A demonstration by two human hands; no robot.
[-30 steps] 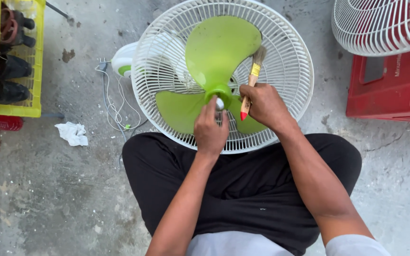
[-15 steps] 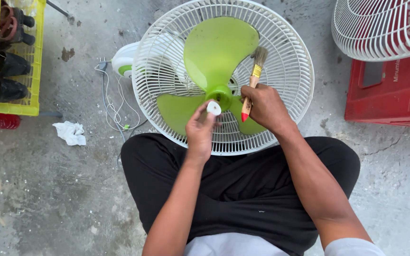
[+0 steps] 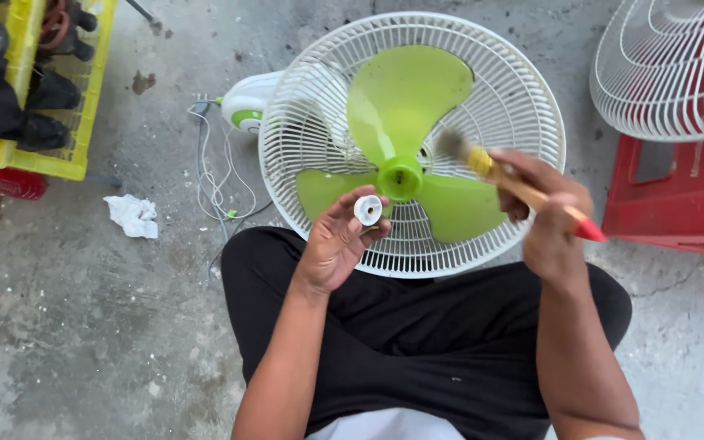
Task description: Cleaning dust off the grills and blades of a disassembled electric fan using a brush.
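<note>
Gripping a paintbrush (image 3: 523,189) in the right hand (image 3: 549,216), bristles up-left; white cap (image 3: 367,209) pinched in left hand (image 3: 337,240).

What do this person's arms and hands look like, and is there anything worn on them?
Both forearms are bare, with no sleeves reaching the elbows, and no gloves cover the left hand or the right hand. No watch, ring or bracelet shows on either wrist or on the fingers in view. The right hand is slightly blurred, so fine detail there cannot be made out.
</note>
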